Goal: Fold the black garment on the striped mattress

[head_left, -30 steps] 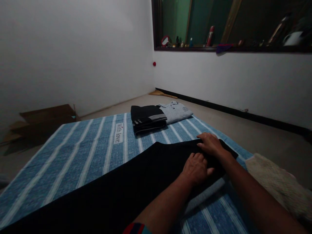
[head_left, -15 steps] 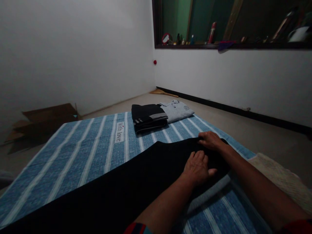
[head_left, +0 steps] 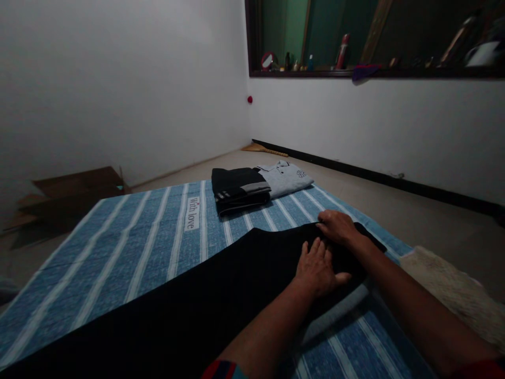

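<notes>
Black trousers [head_left: 205, 295] lie stretched across the bed, from the lower left up to the right. My left hand [head_left: 319, 269] rests flat on their upper part, fingers extended and thumb apart. Just beyond it, my right hand [head_left: 337, 226] is closed on the far edge of the cloth near the waist end, its fingertips curled over that edge. A strip of grey cloth [head_left: 339, 310] shows under the trousers' near side. Farther off lie a folded black garment with grey trim [head_left: 239, 189] and a folded grey polo shirt [head_left: 288, 179], the black one partly over the shirt.
A blue striped sheet [head_left: 153, 247] with a "With love" label covers the bed. Beige fluffy cloth [head_left: 453, 295] lies at the right edge. An open cardboard box [head_left: 79, 192] stands on the floor at left. A broom [head_left: 264, 150] lies by the far corner, under a cluttered windowsill [head_left: 300, 74].
My left hand's fingers have slid slightly forward and spread a little more. My right hand has shifted slightly left, and a dark corner of the trousers now shows to the right of its wrist.
</notes>
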A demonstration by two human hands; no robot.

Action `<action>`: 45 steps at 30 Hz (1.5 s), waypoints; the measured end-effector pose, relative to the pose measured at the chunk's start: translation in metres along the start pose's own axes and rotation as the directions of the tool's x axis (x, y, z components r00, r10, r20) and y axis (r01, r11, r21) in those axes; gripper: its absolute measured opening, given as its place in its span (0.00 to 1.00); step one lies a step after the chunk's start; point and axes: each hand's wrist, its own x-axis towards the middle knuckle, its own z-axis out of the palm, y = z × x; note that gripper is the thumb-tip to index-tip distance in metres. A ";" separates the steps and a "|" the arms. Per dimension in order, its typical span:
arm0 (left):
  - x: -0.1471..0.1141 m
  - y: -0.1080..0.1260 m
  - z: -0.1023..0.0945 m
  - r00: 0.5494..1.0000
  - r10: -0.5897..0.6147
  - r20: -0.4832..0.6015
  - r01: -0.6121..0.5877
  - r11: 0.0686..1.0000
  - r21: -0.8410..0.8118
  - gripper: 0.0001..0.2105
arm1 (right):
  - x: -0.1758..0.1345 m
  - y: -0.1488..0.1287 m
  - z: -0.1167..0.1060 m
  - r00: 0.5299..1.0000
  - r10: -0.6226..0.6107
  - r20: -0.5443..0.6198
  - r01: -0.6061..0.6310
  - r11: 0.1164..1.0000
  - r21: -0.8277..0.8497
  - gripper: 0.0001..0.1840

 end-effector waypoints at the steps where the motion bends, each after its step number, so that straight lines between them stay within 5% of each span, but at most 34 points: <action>1: 0.000 0.000 -0.001 1.000 0.012 -0.018 -0.012 1.000 -0.004 0.40 | -0.003 -0.005 0.001 1.000 -0.021 -0.014 0.021 1.000 0.015 0.10; 5: 0.000 -0.001 -0.001 0.993 0.078 -0.089 -0.080 0.997 -0.018 0.37 | -0.017 -0.010 0.017 0.995 -0.084 -0.046 0.094 0.953 0.289 0.12; 9: 0.000 -0.002 -0.002 0.997 0.047 -0.060 -0.051 0.996 -0.077 0.35 | -0.023 0.010 0.041 0.992 0.057 -0.109 -0.004 0.899 0.439 0.11; 16: 0.003 -0.011 -0.017 0.994 -0.057 -0.091 0.058 0.998 0.017 0.18 | -0.021 0.022 0.058 0.986 0.050 -0.158 0.019 0.913 0.408 0.10; 26: -0.008 -0.027 -0.009 0.993 -0.115 0.003 0.113 0.983 0.142 0.28 | -0.031 0.020 0.066 0.990 -0.071 -0.118 0.097 0.969 0.228 0.12; 32: -0.008 -0.031 -0.014 0.978 -0.204 -0.038 0.208 0.958 0.199 0.35 | -0.048 0.015 0.070 0.988 -0.129 -0.086 0.132 0.991 0.031 0.19; 45: -0.022 -0.027 -0.018 0.970 -0.243 0.015 0.238 0.961 0.143 0.39 | -0.059 0.001 0.065 0.996 -0.073 -0.058 0.075 0.997 0.030 0.20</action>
